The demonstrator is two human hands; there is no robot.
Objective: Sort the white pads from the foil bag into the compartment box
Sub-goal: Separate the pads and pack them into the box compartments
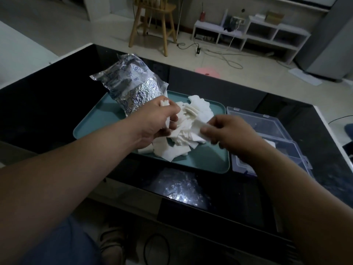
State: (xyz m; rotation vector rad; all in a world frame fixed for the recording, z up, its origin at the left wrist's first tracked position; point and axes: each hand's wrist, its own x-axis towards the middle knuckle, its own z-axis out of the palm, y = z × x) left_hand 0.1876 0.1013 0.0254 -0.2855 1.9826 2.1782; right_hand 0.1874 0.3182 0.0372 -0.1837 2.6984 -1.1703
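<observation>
1. The white pads [183, 138] lie in a loose heap on a teal tray [208, 159], just in front of the foil bag [131, 83], which rests on the tray's far left corner.
2. The compartment box [267, 127], clear plastic with its lid open, sits just beside the tray on the right, on the dark surface [47, 92].
3. The left hand [154, 121] hovers over the heap, its grip curled round a small bunch of pads. White edges poke out above and below the fingers.
4. The right hand [231, 134] has its grip pinched on a single pad at the heap's right side, thumb and fingertips closed on it.
5. The pads look thin, soft and very light, so they will probably bend, cling together and slide over one another.
6. A gentle pinch at an edge or corner should lift one, and peeling from a corner should part any that stick. A hard squeeze would likely crumple them.
7. The box looks nearly bare, so the sorting seems at an early stage.
</observation>
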